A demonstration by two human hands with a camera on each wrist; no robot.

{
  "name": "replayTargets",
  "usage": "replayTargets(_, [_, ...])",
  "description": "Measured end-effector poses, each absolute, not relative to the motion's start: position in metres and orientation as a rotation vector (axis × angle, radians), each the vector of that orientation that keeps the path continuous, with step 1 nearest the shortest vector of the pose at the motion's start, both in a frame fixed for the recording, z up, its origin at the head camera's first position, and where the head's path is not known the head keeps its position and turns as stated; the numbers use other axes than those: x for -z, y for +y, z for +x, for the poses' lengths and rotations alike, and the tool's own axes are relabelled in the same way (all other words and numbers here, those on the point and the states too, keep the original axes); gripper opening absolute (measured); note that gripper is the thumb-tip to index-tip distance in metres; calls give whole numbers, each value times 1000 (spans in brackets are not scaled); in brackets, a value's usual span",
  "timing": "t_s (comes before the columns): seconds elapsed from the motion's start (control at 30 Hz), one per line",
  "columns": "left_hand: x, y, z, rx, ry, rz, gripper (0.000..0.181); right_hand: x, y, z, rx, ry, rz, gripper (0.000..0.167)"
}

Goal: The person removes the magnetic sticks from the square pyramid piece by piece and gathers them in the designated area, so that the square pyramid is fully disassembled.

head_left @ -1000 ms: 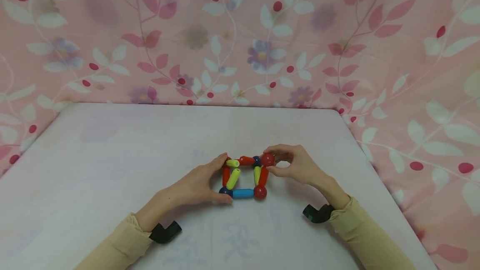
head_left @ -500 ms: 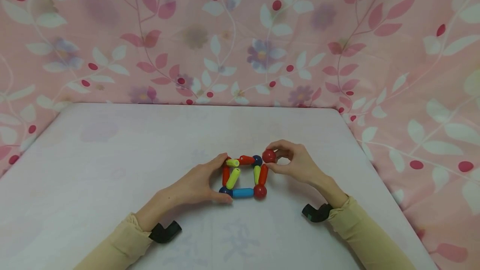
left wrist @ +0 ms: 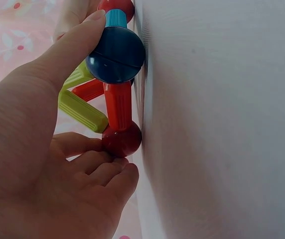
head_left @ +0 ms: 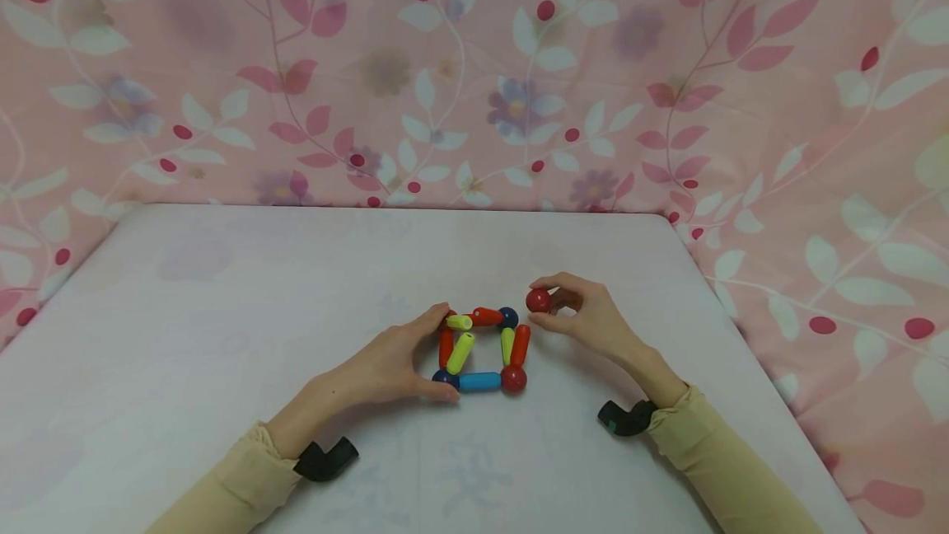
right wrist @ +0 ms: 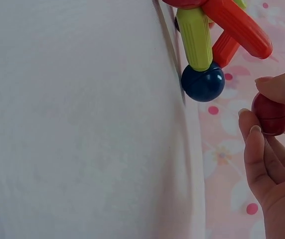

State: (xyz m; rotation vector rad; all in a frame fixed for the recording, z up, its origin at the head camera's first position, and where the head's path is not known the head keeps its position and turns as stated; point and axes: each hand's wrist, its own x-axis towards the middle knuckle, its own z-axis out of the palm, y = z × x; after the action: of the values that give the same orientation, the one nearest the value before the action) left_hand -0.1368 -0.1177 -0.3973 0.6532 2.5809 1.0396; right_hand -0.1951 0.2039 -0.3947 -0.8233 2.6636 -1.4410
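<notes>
My left hand (head_left: 389, 363) grips the left side of a frame of magnetic rods and balls standing on the table. Its thumb lies against a dark blue ball (left wrist: 116, 55), and its fingers touch a red ball (left wrist: 122, 139) at the far left corner. Between thumb and finger, my right hand (head_left: 586, 316) pinches a loose red ball (right wrist: 273, 115) just off the frame's far right corner. Close by, a red rod (right wrist: 239, 29) slants up with its end free. Below it, a yellow-green rod (right wrist: 196, 40) joins a dark blue ball (right wrist: 203, 82). A blue rod (head_left: 479, 381) forms the near side.
A white-covered table (head_left: 222, 295) bears the frame. Behind it and at the right hangs a pink floral cloth (head_left: 474, 89). Black wrist-worn pieces (head_left: 327, 460) sit at both cuffs.
My right hand has pulled the red ball off the slanted red rod and moved it up and slightly right. The left hand and the rest of the frame have stayed put.
</notes>
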Motion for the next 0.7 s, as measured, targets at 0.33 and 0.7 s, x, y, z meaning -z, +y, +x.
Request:
replayTargets(0.33, [398, -117, -136, -1034, 2581, 641, 115, 397, 209, -203, 1462, 2668, -674, 44])
replayTargets(0.7, [397, -118, -137, -1036, 2582, 641, 116, 404, 222, -233, 1403, 2821, -433, 44])
